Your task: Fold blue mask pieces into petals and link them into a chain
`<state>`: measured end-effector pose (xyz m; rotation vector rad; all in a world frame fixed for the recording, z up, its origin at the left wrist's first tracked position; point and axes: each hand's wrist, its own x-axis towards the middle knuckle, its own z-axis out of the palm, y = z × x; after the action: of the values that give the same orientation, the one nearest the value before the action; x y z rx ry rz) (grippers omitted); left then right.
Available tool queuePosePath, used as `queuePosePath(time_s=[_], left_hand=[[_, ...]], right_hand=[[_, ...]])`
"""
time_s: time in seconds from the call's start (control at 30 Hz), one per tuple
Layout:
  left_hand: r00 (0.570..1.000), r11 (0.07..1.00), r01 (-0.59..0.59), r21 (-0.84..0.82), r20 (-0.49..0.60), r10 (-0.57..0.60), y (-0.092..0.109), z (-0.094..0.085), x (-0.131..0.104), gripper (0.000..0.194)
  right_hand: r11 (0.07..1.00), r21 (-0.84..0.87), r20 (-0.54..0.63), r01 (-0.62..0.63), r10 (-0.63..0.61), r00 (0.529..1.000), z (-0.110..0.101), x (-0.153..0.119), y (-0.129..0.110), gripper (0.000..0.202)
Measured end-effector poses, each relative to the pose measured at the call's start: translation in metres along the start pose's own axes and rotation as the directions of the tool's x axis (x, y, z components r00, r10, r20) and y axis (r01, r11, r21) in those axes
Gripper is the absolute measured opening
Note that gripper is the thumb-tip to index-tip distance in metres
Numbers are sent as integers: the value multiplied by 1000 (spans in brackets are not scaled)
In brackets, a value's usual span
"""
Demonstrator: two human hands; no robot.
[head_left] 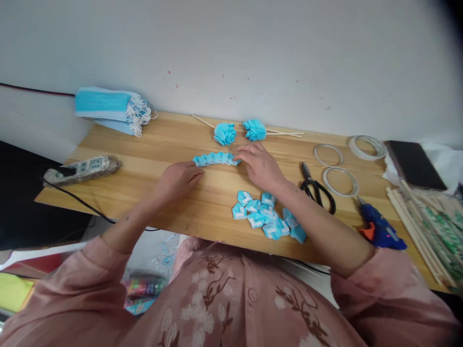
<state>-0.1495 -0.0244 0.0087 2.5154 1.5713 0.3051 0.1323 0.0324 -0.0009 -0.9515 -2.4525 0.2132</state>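
Pink shirt point(249, 308) seen at bottom of frame. Blue folded strip point(216, 158) located near centre: right end touched by right hand point(261, 166), palm down, fingers extended leftward; left end met by left hand point(181, 179), fingers bent, forearm angled from lower left. Firm pinch cannot be confirmed at either end. Loose blue pieces point(256, 220) spread lower right of centre; blue flowers point(224, 134) laid above strip.
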Motion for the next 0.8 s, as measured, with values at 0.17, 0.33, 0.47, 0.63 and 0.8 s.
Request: queuePosePath(time_s=[0.17, 0.33, 0.47, 0.63, 0.8], left_hand=[[1000, 1000, -12, 17, 18, 12, -3, 2, 5, 41], [998, 997, 60, 41, 10, -61, -16, 5, 11, 41], [996, 995, 89, 34, -12, -88, -25, 3, 17, 41], [998, 997, 70, 32, -5, -70, -28, 0, 15, 41], [998, 993, 22, 116, 57, -29, -26, -5, 6, 44]], right_hand=[[997, -72, 44, 30, -27, 999, 10, 8, -1, 38], [995, -94, 77, 16, -9, 997, 20, 5, -1, 37], [1000, -20, 63, 7, -6, 998, 17, 6, 2, 41], [990, 114, -63, -85, 92, 994, -32, 1, 0, 48], [976, 57, -5, -211, 211, 977, -90, -42, -10, 39]])
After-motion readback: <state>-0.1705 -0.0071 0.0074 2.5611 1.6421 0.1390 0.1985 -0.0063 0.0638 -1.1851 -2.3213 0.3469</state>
